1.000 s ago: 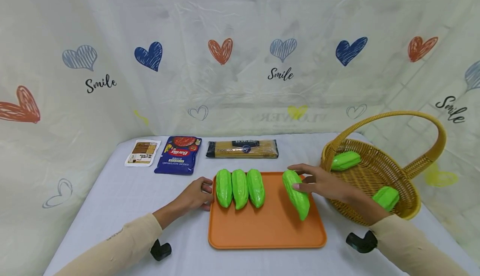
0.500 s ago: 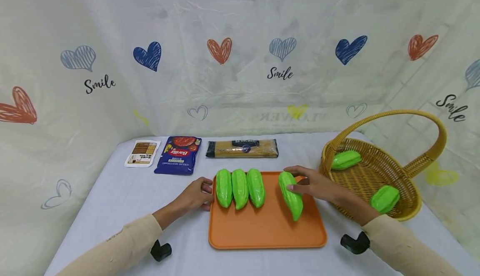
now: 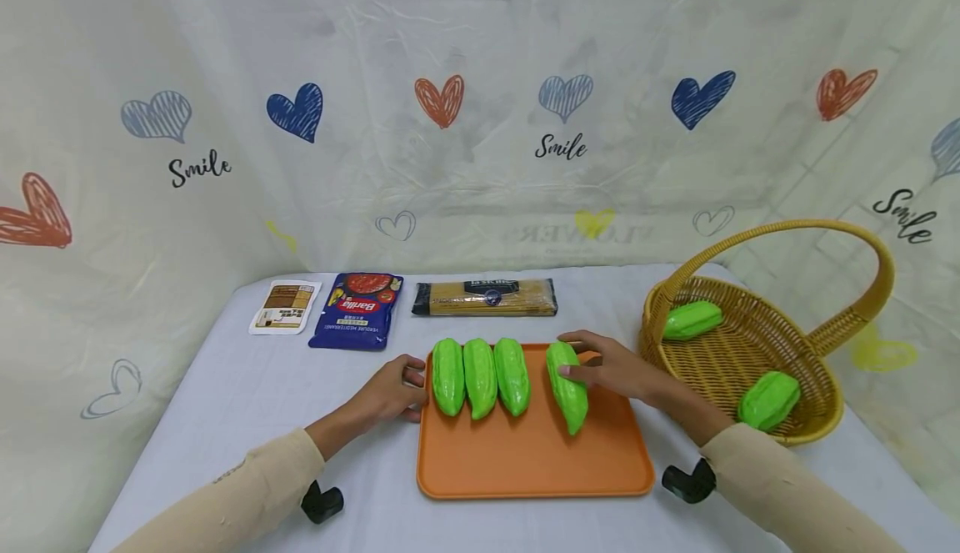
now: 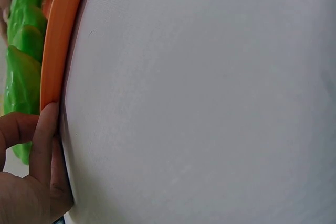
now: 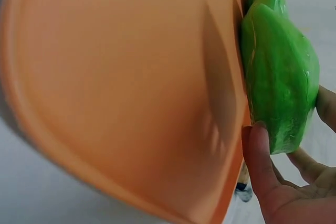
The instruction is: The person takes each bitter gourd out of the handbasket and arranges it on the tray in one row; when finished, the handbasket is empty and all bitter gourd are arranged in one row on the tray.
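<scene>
On the orange tray [image 3: 525, 461], three bright green ridged bitter melons [image 3: 480, 378] lie side by side at the left. My right hand [image 3: 611, 367] holds another bitter melon [image 3: 567, 390] by its upper part, over the tray to the right of that row. In the right wrist view, thumb and fingers pinch the end of this melon [image 5: 281, 77], and its shadow falls on the tray. My left hand [image 3: 386, 390] holds the tray's left edge. Its fingers are bent at the orange rim [image 4: 55, 51] in the left wrist view.
A wicker basket [image 3: 720, 353] with a tall handle stands at the right, two bitter melons [image 3: 768, 400] inside. Behind the tray lie a pack of spaghetti [image 3: 486, 298], a blue Barilla pouch [image 3: 357, 311] and a small white-and-brown packet [image 3: 285, 307]. A printed cloth hangs behind.
My right hand has moved left across the tray with the bitter melon, closer to the row of three. The left hand has stayed at the tray's edge.
</scene>
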`<state>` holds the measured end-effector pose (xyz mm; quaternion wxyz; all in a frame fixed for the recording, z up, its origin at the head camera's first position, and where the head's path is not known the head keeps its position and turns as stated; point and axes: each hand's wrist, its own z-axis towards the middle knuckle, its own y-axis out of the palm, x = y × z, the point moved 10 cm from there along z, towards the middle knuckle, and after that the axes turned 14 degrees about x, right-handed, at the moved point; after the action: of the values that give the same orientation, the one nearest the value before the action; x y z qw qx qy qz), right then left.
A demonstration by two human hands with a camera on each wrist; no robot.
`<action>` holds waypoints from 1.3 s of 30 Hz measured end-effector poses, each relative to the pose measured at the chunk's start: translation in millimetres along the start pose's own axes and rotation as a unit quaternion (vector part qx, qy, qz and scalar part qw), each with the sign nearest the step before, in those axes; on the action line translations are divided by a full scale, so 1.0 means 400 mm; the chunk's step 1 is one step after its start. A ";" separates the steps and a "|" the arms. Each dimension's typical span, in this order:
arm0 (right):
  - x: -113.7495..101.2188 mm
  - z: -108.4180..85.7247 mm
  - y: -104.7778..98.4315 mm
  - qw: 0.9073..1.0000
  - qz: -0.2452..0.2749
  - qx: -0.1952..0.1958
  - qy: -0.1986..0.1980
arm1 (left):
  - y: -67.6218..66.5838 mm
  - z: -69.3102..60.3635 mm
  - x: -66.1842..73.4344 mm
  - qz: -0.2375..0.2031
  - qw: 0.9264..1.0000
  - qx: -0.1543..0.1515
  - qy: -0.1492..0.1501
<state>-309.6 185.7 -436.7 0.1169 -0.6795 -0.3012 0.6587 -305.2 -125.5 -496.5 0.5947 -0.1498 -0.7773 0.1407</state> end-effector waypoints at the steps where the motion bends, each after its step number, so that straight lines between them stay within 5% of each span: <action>1: -0.002 0.002 0.004 1.000 -0.004 -0.001 -0.002 | 0.000 0.000 0.000 0.002 1.000 -0.001 -0.001; 39: -0.007 0.082 0.063 1.000 -0.026 0.015 0.007 | 0.001 0.001 -0.001 0.016 1.000 -0.002 -0.001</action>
<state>-334.8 156.4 -452.0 0.1465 -0.6739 -0.3079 0.6554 -305.4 -125.4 -497.2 0.5915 -0.1631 -0.7754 0.1489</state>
